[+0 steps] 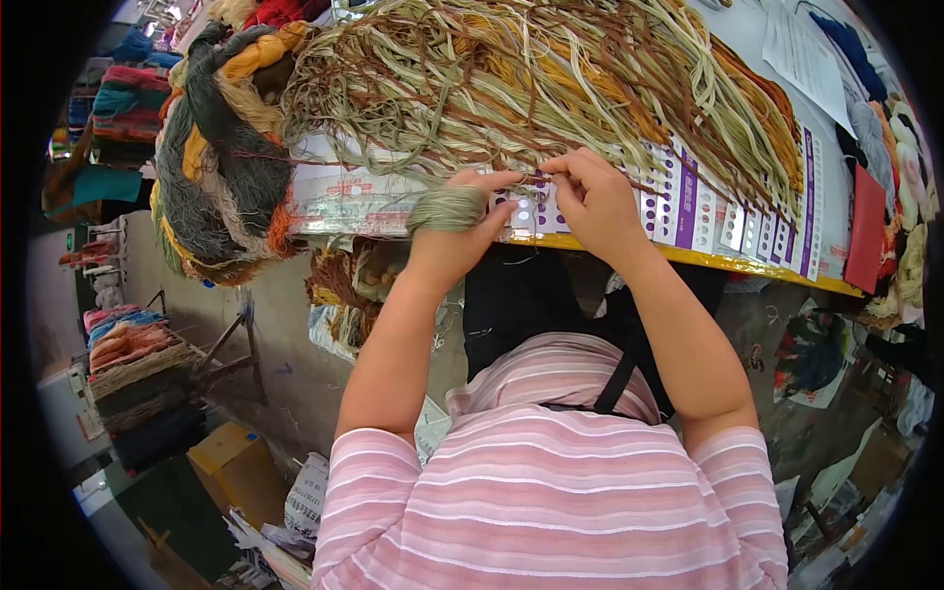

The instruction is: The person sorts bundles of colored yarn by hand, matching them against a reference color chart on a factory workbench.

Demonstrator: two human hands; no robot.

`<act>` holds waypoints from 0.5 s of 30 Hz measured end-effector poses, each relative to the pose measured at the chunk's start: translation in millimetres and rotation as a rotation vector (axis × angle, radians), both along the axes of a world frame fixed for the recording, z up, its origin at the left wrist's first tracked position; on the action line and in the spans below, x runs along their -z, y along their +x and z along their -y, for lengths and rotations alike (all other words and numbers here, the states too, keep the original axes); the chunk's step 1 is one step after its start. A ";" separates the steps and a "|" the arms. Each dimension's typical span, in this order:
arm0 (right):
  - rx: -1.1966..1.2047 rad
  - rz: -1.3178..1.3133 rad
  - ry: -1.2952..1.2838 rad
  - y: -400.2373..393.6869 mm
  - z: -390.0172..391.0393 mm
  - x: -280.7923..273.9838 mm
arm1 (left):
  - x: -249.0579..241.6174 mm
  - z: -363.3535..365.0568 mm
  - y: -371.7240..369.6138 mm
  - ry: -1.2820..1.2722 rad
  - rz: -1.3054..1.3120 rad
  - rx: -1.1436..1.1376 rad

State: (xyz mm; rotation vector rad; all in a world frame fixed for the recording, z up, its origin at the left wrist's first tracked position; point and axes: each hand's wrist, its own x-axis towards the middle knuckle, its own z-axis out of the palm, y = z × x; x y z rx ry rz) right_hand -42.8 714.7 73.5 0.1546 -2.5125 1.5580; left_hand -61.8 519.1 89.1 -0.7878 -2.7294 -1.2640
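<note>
A small bundle of pale green yarn [447, 208] lies across the back of my left hand [464, 234], seemingly looped around it. That hand's index finger reaches toward the right, with the thumb bent below it. My right hand [602, 206] faces it a short gap away, its thumb and fingertips pinched around a thin brown yarn strand [536, 179]. Exactly how the strand runs between the fingertips is too fine to tell. Just beyond both hands spreads a thick layer of loose yarn [551, 79] in green, cream, brown and orange.
Printed colour-dot sheets [688, 202] lie under clear covering along the yellow table edge [757, 271]. Twisted dark grey and orange skeins [211, 147] hang over the left end. A red card [864, 228] is at the right. Yarn stacks [133, 344] and a cardboard box [236, 470] stand left.
</note>
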 end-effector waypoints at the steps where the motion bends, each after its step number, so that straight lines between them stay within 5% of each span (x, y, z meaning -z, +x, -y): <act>1: 0.004 -0.025 -0.007 -0.6 -0.1 2.2 | 6.7 -4.5 -2.3 -0.053 -0.051 0.004; 15: -0.021 0.050 -0.040 -2.1 -2.3 0.6 | 3.6 9.1 -38.0 -0.132 -0.162 -0.159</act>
